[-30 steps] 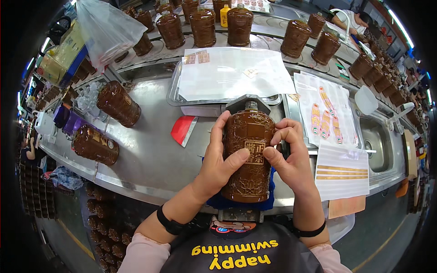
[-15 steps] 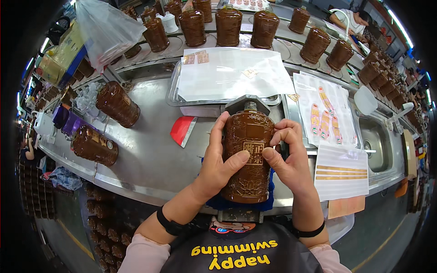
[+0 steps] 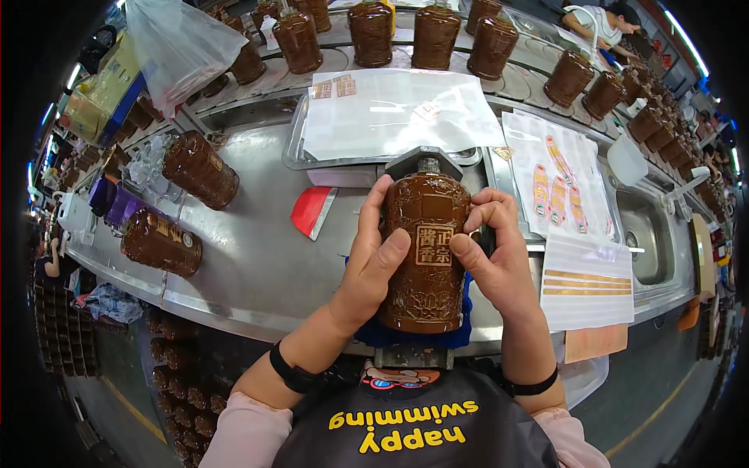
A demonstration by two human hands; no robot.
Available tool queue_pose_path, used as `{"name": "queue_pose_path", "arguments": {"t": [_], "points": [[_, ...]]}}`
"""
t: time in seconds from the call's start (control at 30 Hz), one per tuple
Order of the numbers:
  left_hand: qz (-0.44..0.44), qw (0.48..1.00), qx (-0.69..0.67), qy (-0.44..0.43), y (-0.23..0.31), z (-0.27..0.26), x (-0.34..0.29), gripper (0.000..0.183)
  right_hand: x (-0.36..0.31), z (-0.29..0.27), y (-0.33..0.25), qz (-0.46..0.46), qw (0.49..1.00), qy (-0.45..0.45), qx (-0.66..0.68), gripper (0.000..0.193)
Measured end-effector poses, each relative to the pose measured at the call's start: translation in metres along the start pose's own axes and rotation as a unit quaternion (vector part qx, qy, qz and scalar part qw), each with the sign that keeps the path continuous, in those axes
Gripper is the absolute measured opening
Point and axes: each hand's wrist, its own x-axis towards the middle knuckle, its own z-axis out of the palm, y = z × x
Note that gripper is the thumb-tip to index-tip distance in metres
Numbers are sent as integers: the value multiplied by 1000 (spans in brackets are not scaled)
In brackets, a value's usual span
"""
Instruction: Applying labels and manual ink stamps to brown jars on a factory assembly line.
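Observation:
A brown glass bottle with embossed patterns lies on its back in front of me, its neck pointing away. On its front sits a square gold-framed label. My left hand is wrapped along the bottle's left side, its thumb resting just left of the label. My right hand grips the right side with curled fingers, and its thumb tip touches near the label's right edge. Under the bottle is a blue cloth, mostly hidden. A dark angled stop stands around the neck end.
Sheets of labels lie on a tray ahead and on white paper to the right. A red-and-silver piece lies left of the bottle. Two more bottles rest further left. Bottles line the far conveyor; a sink is at right.
My left thumb has drawn back off the label, uncovering all of it. Bottles on the far conveyor have shifted, the nearer ones at right moving further right. The held bottle stays in place.

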Motion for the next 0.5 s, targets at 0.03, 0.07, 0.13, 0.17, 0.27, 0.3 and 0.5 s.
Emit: {"name": "queue_pose_path", "arguments": {"t": [0.03, 0.07, 0.13, 0.17, 0.27, 0.3, 0.5], "points": [[-6, 1000, -15, 4, 0, 1, 0, 82, 0, -1, 0, 0, 1000, 0, 0, 29], [-5, 1000, -14, 6, 1, 1, 0, 82, 0, 0, 0, 6, 1000, 0, 4, 30], [-3, 1000, 25, 0, 2, 3, -1, 83, 0, 1, -1, 11, 1000, -2, 9, 30], [-1, 1000, 26, 0, 2, 3, -1, 83, -1, 0, -4, 26, 1000, -2, 9, 31], [8, 999, 52, -3, 2, 2, -1, 85, -2, 1, -3, 27, 1000, 0, 7, 32], [6, 998, 54, -3, 1, 2, -1, 86, -2, 1, -2, 16, 1000, 2, 6, 33], [0, 999, 54, 0, 0, 0, -2, 87, -1, 0, -5, 33, 999, -6, 8, 32]]}}
